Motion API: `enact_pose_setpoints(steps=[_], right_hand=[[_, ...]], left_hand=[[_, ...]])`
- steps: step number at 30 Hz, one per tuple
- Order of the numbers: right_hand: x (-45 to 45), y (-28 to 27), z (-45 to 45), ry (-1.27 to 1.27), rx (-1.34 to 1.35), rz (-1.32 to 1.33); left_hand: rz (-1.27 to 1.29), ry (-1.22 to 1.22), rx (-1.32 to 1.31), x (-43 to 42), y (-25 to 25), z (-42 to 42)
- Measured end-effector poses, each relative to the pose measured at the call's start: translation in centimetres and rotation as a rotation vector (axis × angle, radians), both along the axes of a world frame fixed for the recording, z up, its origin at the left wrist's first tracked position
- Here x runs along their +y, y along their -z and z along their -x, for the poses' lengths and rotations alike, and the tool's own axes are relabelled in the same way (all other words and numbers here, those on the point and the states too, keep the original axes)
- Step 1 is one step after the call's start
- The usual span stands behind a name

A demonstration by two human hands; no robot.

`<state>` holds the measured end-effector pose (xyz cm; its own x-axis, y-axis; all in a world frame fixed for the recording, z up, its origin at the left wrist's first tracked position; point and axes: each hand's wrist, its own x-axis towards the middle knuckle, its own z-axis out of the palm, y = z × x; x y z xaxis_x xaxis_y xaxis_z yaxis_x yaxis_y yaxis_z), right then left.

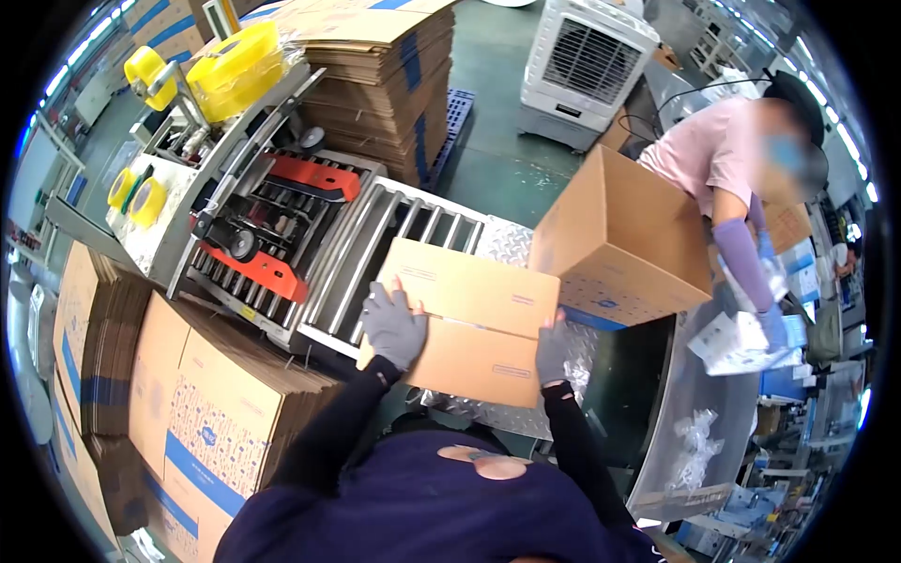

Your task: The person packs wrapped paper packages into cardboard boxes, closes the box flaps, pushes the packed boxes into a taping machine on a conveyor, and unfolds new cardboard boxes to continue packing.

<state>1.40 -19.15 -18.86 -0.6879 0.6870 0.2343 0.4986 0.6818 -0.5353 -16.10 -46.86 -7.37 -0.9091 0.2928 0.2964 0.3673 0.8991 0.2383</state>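
Note:
In front of me a cardboard box [469,363] stands with two top flaps folded inward, a narrow seam between them. My left hand [394,326], in a grey glove with bare fingertips, grips the box's left side, fingers lying over the flap edge. Against the right edge my right hand [554,351], also gloved in grey, holds the same box. The box rests at the end of a roller conveyor [358,246], partly over a textured metal plate [574,364]. Just beyond my right hand is a larger open cardboard box [572,230], tilted, its opening facing right.
A taping machine with red side guides [314,176] and yellow tape rolls [235,70] stands at left. Flat cartons are stacked behind [375,103] and at lower left [211,394]. At right, a co-worker [699,150] handles white packets [741,342] beside a grey table [657,460].

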Motion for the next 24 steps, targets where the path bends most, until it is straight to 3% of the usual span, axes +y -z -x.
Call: enact_pose_setpoints(steps=[2, 3, 6, 8, 9, 11, 12, 13, 14, 18, 19, 20, 23, 24], right_hand=[[1.2, 2.8, -0.8, -0.192, 0.355, 0.491], [-2.3, 0.0, 0.0, -0.076, 0.446, 0.866], [-11.7, -2.8, 3.5, 0.163, 0.604, 0.751], [-16.4, -2.7, 6.7, 0.343, 0.552, 0.651], [-17.7, -2.4, 8.0, 0.435, 0.503, 0.593], [-15.0, 6.3, 12.7, 0.205, 0.295, 0.615], [-15.2, 6.1, 15.1, 0.146, 0.329, 0.665], [-15.4, 5.8, 17.5, 0.087, 0.362, 0.718], [-16.7, 1.1, 22.5, 0.079, 0.539, 0.814], [-19.5, -2.0, 35.9, -0.085, 0.262, 0.559], [-21.1, -3.1, 38.1, -0.001, 0.076, 0.378], [-22.4, -3.6, 38.6, -0.002, 0.247, 0.441], [-23.7, -3.5, 42.3, -0.144, 0.261, 0.433], [-24.4, -3.3, 42.9, -0.204, 0.247, 0.437]], left_hand=[[-0.048, 0.098, 0.072, 1.4, 1.3, 3.4], [-0.031, 0.188, -0.062, 2.1, 0.6, 6.1], [0.077, 0.423, -0.222, 3.7, -0.6, 14.3], [0.048, 0.38, 0.035, 2.4, -1.2, 15.7], [0.138, 0.34, 0.04, 1.0, -2.7, 15.6], [0.116, 0.479, 0.008, -1.5, -0.6, 16.5], [0.115, 0.541, -0.057, -2.6, -0.4, 16.7], [0.14, 0.455, -0.043, -3.6, -1.0, 17.4], [0.114, 0.382, -0.029, -4.9, -1.0, 18.7], [0.065, 0.159, 0.02, -10.3, -0.7, 27.1], [0.069, 0.153, 0.035, -11.3, -0.3, 28.2], [0.073, 0.142, 0.058, -12.0, -0.2, 29.2], [0.099, 0.098, 0.115, -13.9, -0.3, 31.8], [-0.004, 0.095, 0.182, -14.7, 0.4, 32.6]])
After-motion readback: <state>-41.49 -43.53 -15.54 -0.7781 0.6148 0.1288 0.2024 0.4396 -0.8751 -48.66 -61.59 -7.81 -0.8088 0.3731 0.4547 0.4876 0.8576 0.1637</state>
